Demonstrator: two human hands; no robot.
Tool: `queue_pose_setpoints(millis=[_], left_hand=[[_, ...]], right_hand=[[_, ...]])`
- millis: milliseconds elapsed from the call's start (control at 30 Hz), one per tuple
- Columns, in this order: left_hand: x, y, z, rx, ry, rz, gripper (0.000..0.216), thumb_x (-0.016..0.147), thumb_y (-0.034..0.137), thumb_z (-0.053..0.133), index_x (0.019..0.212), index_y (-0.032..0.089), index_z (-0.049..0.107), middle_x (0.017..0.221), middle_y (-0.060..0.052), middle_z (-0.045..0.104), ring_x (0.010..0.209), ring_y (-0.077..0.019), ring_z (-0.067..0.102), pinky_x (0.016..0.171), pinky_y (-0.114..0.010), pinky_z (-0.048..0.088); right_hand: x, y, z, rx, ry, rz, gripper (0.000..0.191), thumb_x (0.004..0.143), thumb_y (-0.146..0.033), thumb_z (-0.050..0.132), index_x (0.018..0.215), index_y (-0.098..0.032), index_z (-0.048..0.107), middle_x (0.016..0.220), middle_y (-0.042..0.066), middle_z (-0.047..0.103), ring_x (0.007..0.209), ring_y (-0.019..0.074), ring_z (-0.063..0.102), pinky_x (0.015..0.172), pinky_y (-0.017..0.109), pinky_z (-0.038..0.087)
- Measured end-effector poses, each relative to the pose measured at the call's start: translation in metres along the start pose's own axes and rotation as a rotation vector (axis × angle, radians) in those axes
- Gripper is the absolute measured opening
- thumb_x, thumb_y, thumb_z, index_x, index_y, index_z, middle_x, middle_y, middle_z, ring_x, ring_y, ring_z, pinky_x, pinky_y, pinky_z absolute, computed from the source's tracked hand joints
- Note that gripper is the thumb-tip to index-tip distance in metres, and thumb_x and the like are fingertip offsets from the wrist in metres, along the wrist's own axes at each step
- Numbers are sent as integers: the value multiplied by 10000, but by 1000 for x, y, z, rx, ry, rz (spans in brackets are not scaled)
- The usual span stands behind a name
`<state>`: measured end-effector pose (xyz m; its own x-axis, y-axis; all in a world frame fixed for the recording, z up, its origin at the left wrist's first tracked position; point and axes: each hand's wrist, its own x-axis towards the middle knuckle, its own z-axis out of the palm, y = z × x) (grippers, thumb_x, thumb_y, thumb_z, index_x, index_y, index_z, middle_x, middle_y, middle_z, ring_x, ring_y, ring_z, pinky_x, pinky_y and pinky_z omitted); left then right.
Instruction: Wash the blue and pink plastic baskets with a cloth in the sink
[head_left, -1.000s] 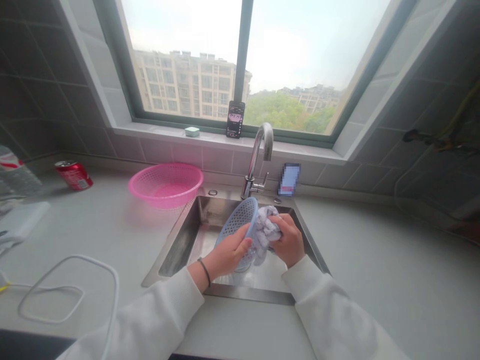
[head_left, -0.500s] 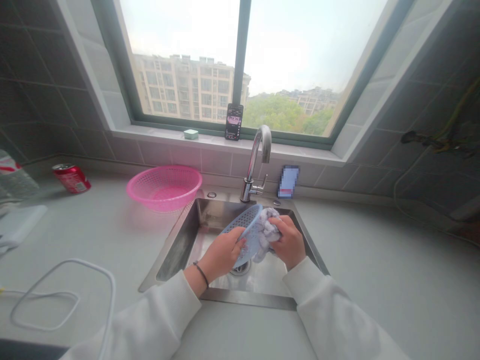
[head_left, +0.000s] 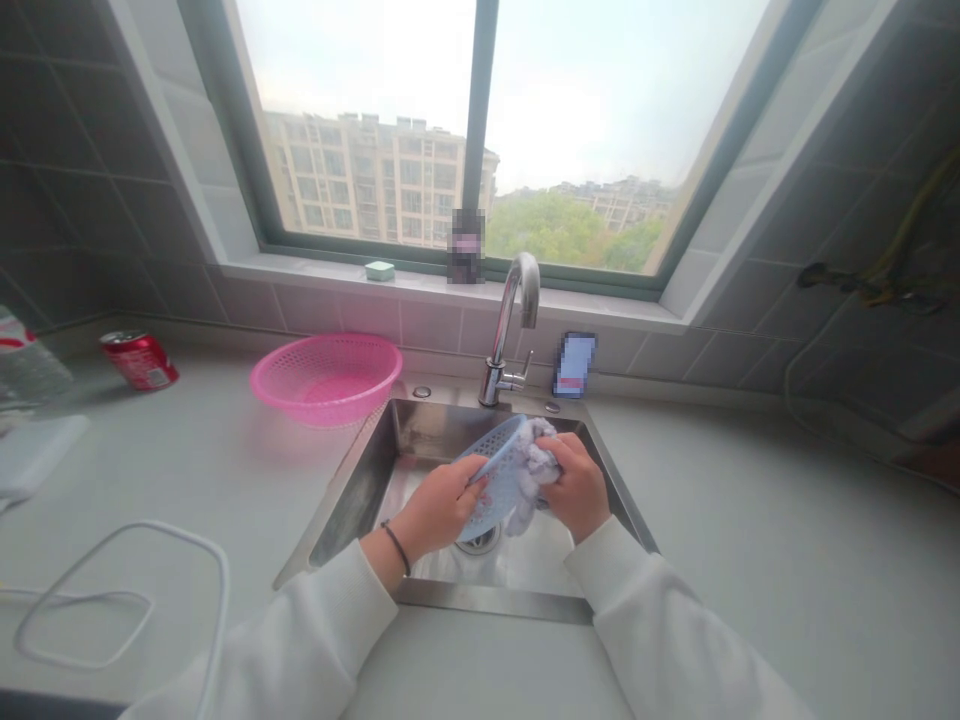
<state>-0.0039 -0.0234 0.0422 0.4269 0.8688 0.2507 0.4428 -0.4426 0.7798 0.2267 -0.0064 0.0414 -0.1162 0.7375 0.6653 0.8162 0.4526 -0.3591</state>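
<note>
Tilted on its side over the sink (head_left: 495, 598) is a light blue plastic basket (head_left: 498, 500) with a perforated wall. My left hand (head_left: 439, 505), a dark band on its wrist, grips the basket's near rim. A bunched whitish-grey cloth (head_left: 534, 455) is squeezed in my right hand (head_left: 576, 485) and lies against the basket's outer side. Part of the cloth hangs down below the fingers. The fingertips of my right hand are partly buried in the cloth. Below the basket, the round drain (head_left: 480, 542) is partly covered from sight.
A steel faucet (head_left: 510, 330) rises behind the sink. Left of it sit a pink basket (head_left: 326, 380), a red can (head_left: 140, 360) and a white cable (head_left: 221, 600). A phone (head_left: 575, 365) leans on the wall at right. On the sill is a small green box (head_left: 380, 271).
The blue basket has tipped slightly more upright, its rim shifting a little. My hands keep their grips and the cloth stays against the basket's outer side.
</note>
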Motion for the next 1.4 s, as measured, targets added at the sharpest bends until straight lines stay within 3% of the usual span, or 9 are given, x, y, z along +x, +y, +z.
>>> queue_pose_setpoints(millis=[100,333,533,667,800,933,1200,1300,1400], left_hand=[[-1,3,-1,20,-5,13,249,954,277,437,1062,191,645,848,-47,719,764,-207,664,684,-288,462],[-2,6,3,34,39,15,245,971,294,430,1050,185,634,904,-59,717,794,-212,657,708,-298,461],[-2,8,2,25,19,-7,236,969,287,430,1037,190,634,844,-46,714,737,-199,656,659,-281,453],[-3,9,0,-24,10,8,238,967,284,435,1034,184,641,816,-43,712,737,-196,675,662,-274,460],[-3,4,1,-37,47,7,240,966,288,439,1040,186,643,863,-50,719,773,-201,678,695,-279,478],[-1,-2,3,18,93,31,223,928,236,460,1036,186,649,959,-67,726,885,-226,664,799,-314,485],[4,0,-11,-46,-63,6,226,922,249,465,1037,186,649,963,-51,714,863,-207,645,768,-297,477],[4,-1,-19,26,-97,-5,155,889,218,475,924,188,623,909,-37,688,841,-200,622,754,-288,459],[3,-1,-19,131,-47,-41,104,846,163,458,842,200,555,819,-16,633,776,-189,595,704,-281,419]], right_hand=[[3,3,-1,12,-20,68,326,740,-189,582,1029,-237,725,992,62,677,906,245,685,799,346,559],[-4,-20,0,-22,1,-33,305,841,-433,647,1059,-225,693,1022,82,653,871,252,679,715,340,548],[-2,-9,4,-39,17,8,227,811,-279,634,1023,-250,710,993,59,668,858,233,679,702,315,545],[2,1,0,0,17,30,230,804,-272,625,1011,-231,715,963,64,668,857,242,687,729,338,561],[-6,-16,-4,40,67,-192,182,821,-277,629,972,-237,724,954,71,665,851,225,689,729,318,564],[-14,-34,-2,30,2,-419,140,836,-304,666,944,-262,745,935,66,685,792,204,685,694,292,556],[1,3,1,17,65,-107,229,743,-196,640,952,-248,720,921,47,687,837,218,706,720,302,574],[-2,-4,1,21,40,-139,215,762,-211,640,956,-254,724,934,51,686,840,215,699,723,299,571],[-11,-25,1,32,-36,-273,183,791,-247,657,957,-258,732,933,60,690,816,201,689,712,281,560]])
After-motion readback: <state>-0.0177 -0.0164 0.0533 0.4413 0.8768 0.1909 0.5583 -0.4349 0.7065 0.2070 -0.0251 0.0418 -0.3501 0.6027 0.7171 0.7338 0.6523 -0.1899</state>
